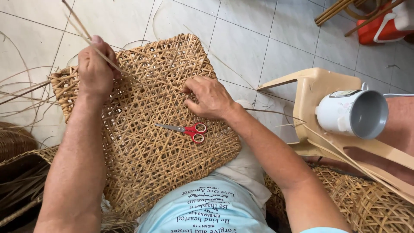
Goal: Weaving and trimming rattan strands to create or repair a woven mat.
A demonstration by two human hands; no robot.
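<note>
— Cane panel (146, 142), open weave, lying across the person's lap with its far corners out over the tiled floor (241, 39). See how it sags a little at the near edge?

— Looks light to me, springy more than stiff. I'd guess it bends if you lift it by one corner, so better to hold it by two edges.

— The left hand (95, 71) is clenched round a thin cane strip (84, 32) at the panel's far left corner; the strip runs up and away past the fingers.

— That strip seems whippy, and smooth enough to slip. Pinching it close to the weave, as now, gives the most control, I'd say. It might crack if kinked sharply.

— The right hand (210, 98) rests on the panel near its right edge, fingertips curled down onto the weave. Whether it pinches a strand there, I cannot tell.

— Red-handled scissors (186, 129) lie closed on the panel, just below that hand, untouched.

— A beige plastic chair (315, 88) stands to the right with a white cup (352, 113) tipped on it.
</note>
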